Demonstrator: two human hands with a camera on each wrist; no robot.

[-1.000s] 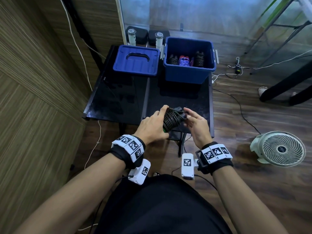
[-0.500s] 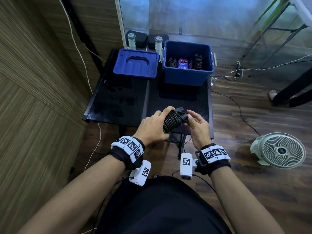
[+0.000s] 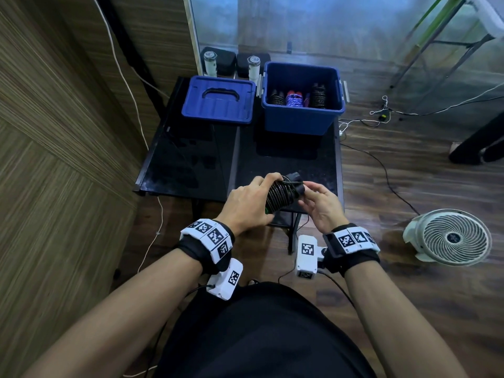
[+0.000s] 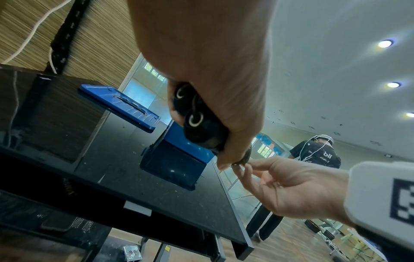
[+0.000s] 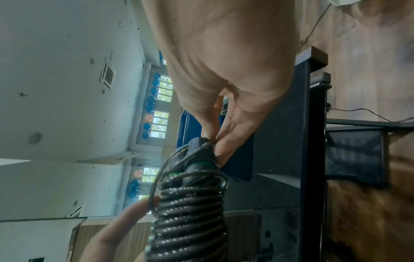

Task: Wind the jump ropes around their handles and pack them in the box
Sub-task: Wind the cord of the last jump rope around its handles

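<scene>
Two handle ends stay half hidden under the left hand (image 3: 249, 207), which grips the wound jump rope (image 3: 281, 195) above the table's (image 3: 191, 170) near edge; the right hand (image 3: 320, 204) seemingly pinches its loose end.

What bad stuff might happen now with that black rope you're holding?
The right hand only pinches the last loose loop at the handle tips, so it might slip and the black rope could spring unwound. The left hand holds the bundle over the black table edge; if dropped, it may land on the floor instead of in the blue box.
</scene>
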